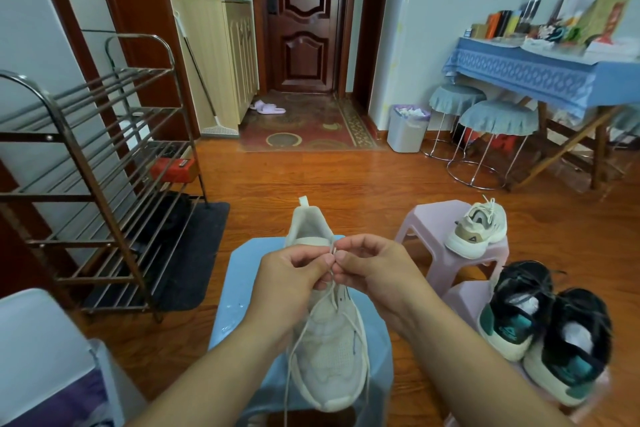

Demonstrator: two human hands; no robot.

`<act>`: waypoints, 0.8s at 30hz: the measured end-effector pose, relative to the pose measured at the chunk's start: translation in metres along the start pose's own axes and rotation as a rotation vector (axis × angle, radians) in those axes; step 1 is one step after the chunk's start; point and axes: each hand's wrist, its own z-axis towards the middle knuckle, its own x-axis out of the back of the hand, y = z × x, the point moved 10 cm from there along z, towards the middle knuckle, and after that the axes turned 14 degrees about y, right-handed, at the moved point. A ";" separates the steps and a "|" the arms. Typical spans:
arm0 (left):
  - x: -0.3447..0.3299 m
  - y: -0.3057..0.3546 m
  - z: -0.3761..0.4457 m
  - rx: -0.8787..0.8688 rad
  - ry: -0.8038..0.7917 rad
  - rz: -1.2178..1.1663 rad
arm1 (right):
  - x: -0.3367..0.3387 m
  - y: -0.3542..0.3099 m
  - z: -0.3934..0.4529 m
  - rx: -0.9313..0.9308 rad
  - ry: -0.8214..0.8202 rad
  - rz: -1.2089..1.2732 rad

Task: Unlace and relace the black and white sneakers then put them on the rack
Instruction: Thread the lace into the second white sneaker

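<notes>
Sneaker (329, 340), white, lies toe-near on the blue stool (239, 288); rack (104, 156) stands far left. Left hand (291, 274) and right hand (374, 270) both pinch the lace (333, 253) at the top eyelets. Judged mid-lacing; next, thread the tip through

The scene is viewed by a single wide-angle head camera, aimed forward and down, with the hands seen close below and the door (304, 14) far ahead.
</notes>
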 end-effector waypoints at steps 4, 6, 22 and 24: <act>0.000 -0.001 0.000 0.008 -0.003 0.003 | 0.002 -0.003 -0.003 0.000 0.029 0.005; 0.001 0.001 -0.001 -0.008 -0.005 0.024 | 0.002 -0.003 -0.005 0.003 0.044 0.010; 0.007 0.019 -0.001 -0.189 0.075 0.187 | -0.001 -0.004 -0.001 0.117 -0.100 -0.241; 0.006 0.014 -0.001 -0.121 0.051 0.166 | -0.002 -0.001 -0.003 0.175 -0.148 -0.429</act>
